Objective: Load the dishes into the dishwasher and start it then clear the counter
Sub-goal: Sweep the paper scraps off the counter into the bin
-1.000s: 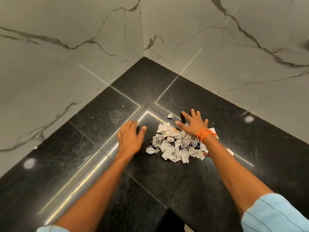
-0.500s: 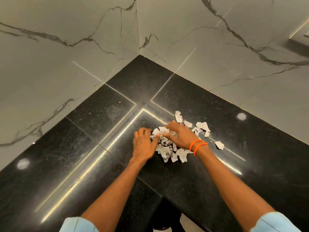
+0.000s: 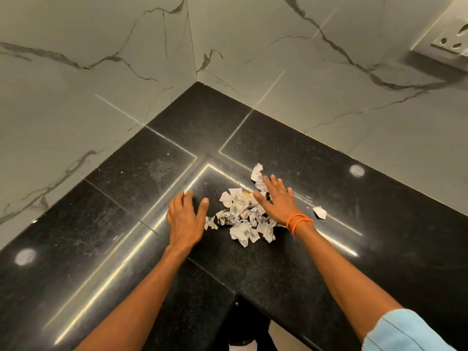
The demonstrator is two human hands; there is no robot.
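Left hand [image 3: 186, 219], right hand [image 3: 278, 201] flat, flanking paper scraps [image 3: 243, 216] on counter [image 3: 253, 274]

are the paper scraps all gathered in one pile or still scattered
Mostly gathered: the paper scraps are heaped between the open left hand and right hand, but one stray scrap lies apart.

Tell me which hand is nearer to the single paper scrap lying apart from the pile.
Right. The right hand lies just left of the lone scrap, on the paper pile; the left hand rests beyond the pile's far side.

Paper scraps [image 3: 243, 219] on black counter [image 3: 291, 274]
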